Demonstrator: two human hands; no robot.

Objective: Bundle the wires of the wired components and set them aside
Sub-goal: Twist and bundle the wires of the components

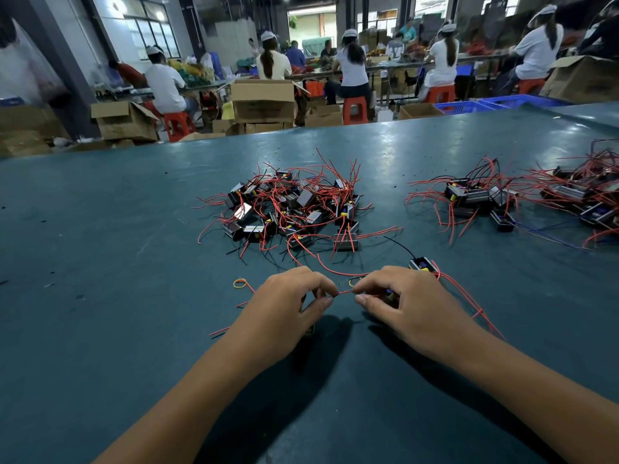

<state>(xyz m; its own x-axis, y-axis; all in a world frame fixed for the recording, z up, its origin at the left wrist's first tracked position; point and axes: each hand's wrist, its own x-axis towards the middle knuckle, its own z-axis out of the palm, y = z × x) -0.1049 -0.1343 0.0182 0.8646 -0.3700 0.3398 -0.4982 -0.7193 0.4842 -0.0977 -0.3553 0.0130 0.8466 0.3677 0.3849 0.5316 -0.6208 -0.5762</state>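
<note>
Two bare hands work low over the dark teal table point(134, 229), close together, palms down. Left hand point(284, 309) pinches a short stretch of red wire point(343, 293) between thumb and forefinger, other fingers curled under. Right hand point(412, 306) pinches the same wire from the other end, thumb and forefinger tips pressed on it; its curled fingers also cover a small black component point(390, 296), only a sliver with a blue bit showing, so how it is held cannot be told. The wire runs taut between the two pinches, just above the tabletop.

More red wires trail out from under the right hand toward the table's near right side. Another black component with a yellow part point(421, 263) lies just beyond the right knuckles, touching or nearly touching the hand. A few rubber bands point(242, 283), yellow and orange, lie on the table just left of the left hand.

Beyond the hands, mid-table, sits a loose pile of wired components point(294, 209), black boxes with red and some black leads tangled and sticking up. Well apart to the right lies a second heap point(475, 195), and a third heap point(589, 192) at the right edge, wires spreading outward.

Behind the table: workers in white shirts and caps sit on red stools point(355, 110) with backs turned, at long benches. Open cardboard boxes point(263, 100) stand on the floor, blue crates point(495, 103) at the table's far edge.
</note>
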